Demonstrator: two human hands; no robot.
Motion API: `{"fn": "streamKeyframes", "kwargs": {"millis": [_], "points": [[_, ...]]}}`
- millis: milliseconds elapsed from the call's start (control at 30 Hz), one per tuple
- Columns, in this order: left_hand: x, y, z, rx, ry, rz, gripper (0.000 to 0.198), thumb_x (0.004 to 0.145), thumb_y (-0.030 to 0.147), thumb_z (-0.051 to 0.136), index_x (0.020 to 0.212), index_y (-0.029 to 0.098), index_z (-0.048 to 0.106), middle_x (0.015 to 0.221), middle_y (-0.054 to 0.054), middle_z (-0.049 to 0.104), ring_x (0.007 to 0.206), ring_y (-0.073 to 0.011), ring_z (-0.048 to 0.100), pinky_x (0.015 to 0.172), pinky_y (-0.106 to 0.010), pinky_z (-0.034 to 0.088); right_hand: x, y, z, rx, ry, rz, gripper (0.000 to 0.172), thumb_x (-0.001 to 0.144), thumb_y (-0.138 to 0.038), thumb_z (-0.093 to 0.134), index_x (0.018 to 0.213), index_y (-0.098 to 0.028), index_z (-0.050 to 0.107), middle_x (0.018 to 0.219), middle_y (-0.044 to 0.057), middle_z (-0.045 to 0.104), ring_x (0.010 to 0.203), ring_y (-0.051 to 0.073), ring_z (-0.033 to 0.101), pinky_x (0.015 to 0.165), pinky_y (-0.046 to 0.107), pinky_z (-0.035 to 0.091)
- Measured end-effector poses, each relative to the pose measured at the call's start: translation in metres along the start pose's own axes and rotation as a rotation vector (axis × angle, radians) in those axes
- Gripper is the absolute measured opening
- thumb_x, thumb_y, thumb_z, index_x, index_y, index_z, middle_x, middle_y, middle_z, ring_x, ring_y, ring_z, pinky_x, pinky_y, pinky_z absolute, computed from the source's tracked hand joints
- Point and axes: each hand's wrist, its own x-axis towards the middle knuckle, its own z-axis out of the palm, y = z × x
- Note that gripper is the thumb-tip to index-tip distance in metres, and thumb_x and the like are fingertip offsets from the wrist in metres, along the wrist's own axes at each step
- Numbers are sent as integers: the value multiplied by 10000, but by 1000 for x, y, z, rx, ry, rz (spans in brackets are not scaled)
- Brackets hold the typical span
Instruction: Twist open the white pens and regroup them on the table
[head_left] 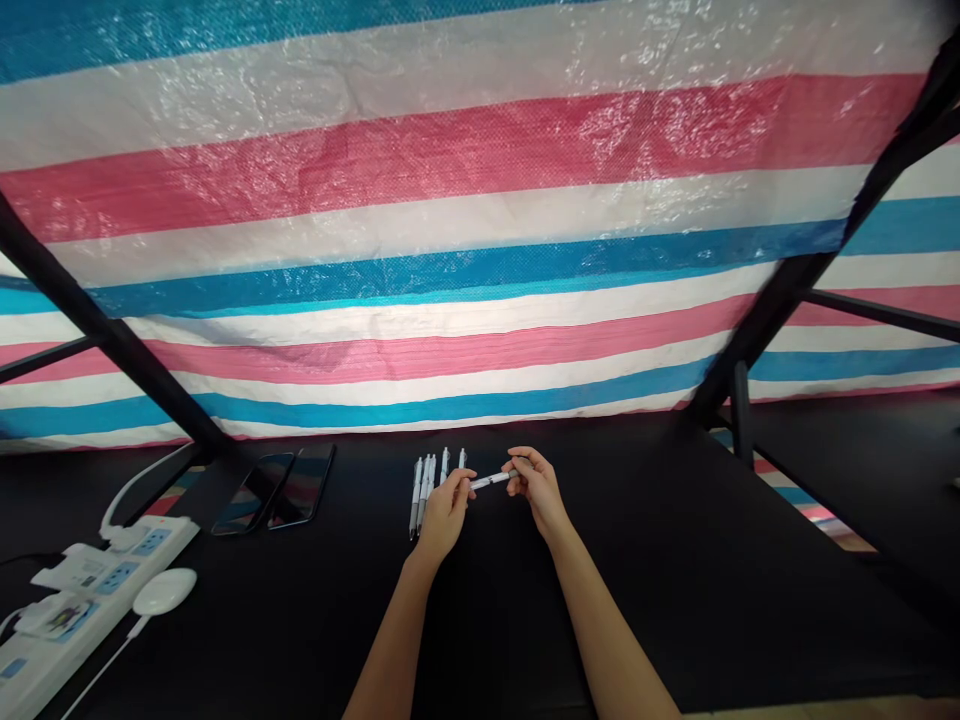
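Observation:
A white pen (491,480) with a grey grip is held nearly level above the black table, stretched between my two hands. My left hand (446,510) pinches its left end between thumb and fingers. At the other end, the fingers of my right hand (536,488) close around the grey part. Several similar white pens (416,495) lie side by side on the table just left of and beyond my left hand, which partly covers some of them.
Two dark phones (304,487) lie on the black table (300,620) at the left. Nearer stands a white power strip (97,590) with plugs, beside a round white charger (165,591) and its cable. A striped tarp (450,250) hangs behind, between black frame bars (757,330).

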Motion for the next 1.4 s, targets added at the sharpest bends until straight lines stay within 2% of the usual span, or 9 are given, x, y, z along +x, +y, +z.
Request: {"fn": "streamKeyframes", "kwargs": {"millis": [267, 667, 1000, 1100, 1233, 1300, 1400], "points": [[2, -2, 1, -44, -26, 10, 301, 876, 378, 377, 1072, 206, 526, 817, -35, 646, 772, -163, 618, 676, -267, 466, 3, 3, -4, 11, 15, 25, 296, 618, -376, 701, 813, -172, 609, 635, -9, 644, 383, 79, 527, 382, 200, 448], [3, -4, 1, 19, 14, 16, 251, 847, 351, 432, 1039, 221, 530, 809, -9, 664, 684, -146, 612, 638, -258, 450, 5, 5, -7, -12, -4, 45, 266, 667, -316, 677, 886, -164, 671, 653, 15, 659, 372, 84, 526, 353, 207, 468], [2, -2, 2, 58, 72, 38, 201, 833, 331, 471, 992, 240, 552, 891, -15, 678, 756, -159, 630, 684, -273, 466, 6, 5, -10, 41, 9, 104, 226, 696, -230, 652, 913, -169, 673, 651, 19, 671, 374, 79, 528, 351, 190, 486], [3, -2, 4, -38, 107, 33, 214, 817, 362, 501, 968, 219, 555, 832, -18, 672, 704, -148, 620, 652, -263, 469, 6, 5, -9, 54, 30, 99, 209, 704, -229, 643, 905, -174, 658, 651, 12, 667, 370, 73, 521, 357, 186, 482], [7, -1, 3, -366, 203, -73, 327, 730, 412, 614, 951, 186, 534, 750, -21, 666, 656, -143, 625, 637, -264, 490, 4, 2, -4, 15, 22, 97, 217, 710, -281, 650, 907, -191, 640, 744, 18, 683, 406, 73, 545, 405, 196, 496], [8, 0, 1, -503, 288, -129, 372, 684, 418, 666, 931, 173, 536, 721, -21, 664, 646, -142, 629, 645, -268, 498, 2, 2, -1, -78, -32, 96, 246, 719, -340, 656, 917, -195, 642, 777, 21, 682, 447, 78, 570, 427, 192, 492], [9, 0, -4, -656, 412, -182, 407, 659, 420, 699, 932, 157, 549, 757, -37, 676, 647, -124, 626, 665, -260, 497, -1, 4, 2, -231, -211, 116, 319, 745, -443, 629, 916, -175, 660, 661, 8, 654, 435, 71, 544, 426, 176, 453]]}}
